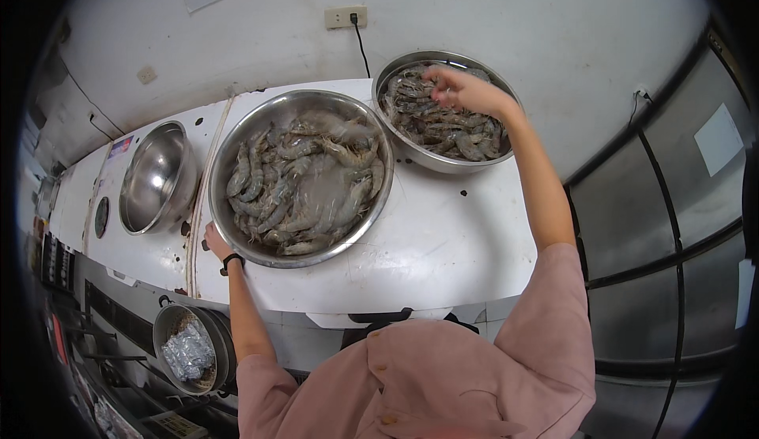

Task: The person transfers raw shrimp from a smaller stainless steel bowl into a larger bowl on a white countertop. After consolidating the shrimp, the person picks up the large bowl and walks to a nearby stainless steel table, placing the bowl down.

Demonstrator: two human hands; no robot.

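A large steel bowl (371, 232) of raw grey shrimp (273, 182) stands on the white table in front of me. The shrimp in its middle are smeared by motion. My left hand (217, 240), with a black band at the wrist, rests on the table close against this bowl's left side. Its fingers look loosely spread and hold nothing I can see. Farther back on the right is a second steel bowl (443, 164), also filled with shrimp (407, 111). Over it hovers my right hand (462, 91), slightly blurred, fingers apart with nothing visible in them.
An upturned-looking tilted steel bowl (158, 176) sits left on the white table (443, 241). Below is a pot (170, 320) holding a foil-like bundle (188, 352). A plugged outlet (345, 17) is on the wall. Steel doors (624, 217) stand on the right.
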